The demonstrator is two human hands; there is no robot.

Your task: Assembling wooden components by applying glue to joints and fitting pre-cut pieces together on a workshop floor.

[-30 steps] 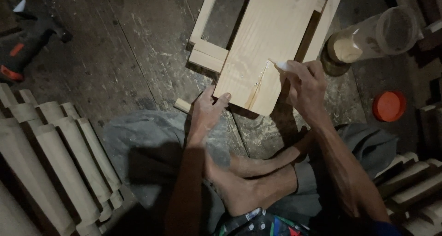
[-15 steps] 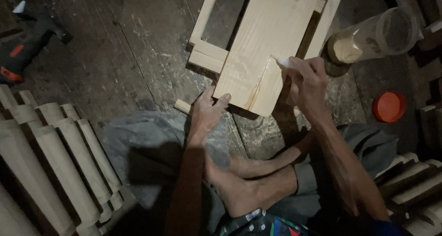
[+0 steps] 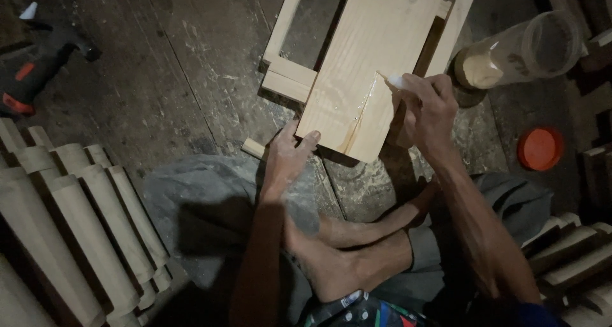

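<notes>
A pale wooden board (image 3: 376, 53) lies tilted across a wooden frame (image 3: 287, 78) on the dark floor. My left hand (image 3: 287, 155) rests on the board's near corner, fingers spread over its edge. My right hand (image 3: 427, 107) is closed around a small white glue nozzle (image 3: 392, 79) whose tip touches the board near its right edge. A wet shiny line of glue (image 3: 360, 113) runs down the board toward the near edge.
A clear plastic jar (image 3: 523, 50) with pale contents lies at the right, its orange lid (image 3: 540, 147) on the floor nearby. Turned wooden pieces (image 3: 70, 212) are stacked at the left, more at the lower right (image 3: 574, 257). A power drill (image 3: 32, 72) lies top left. My bare feet (image 3: 350, 257) are crossed below.
My right hand has moved up along the board with the nozzle, leaving a longer line of glue. My left hand stays on the corner.
</notes>
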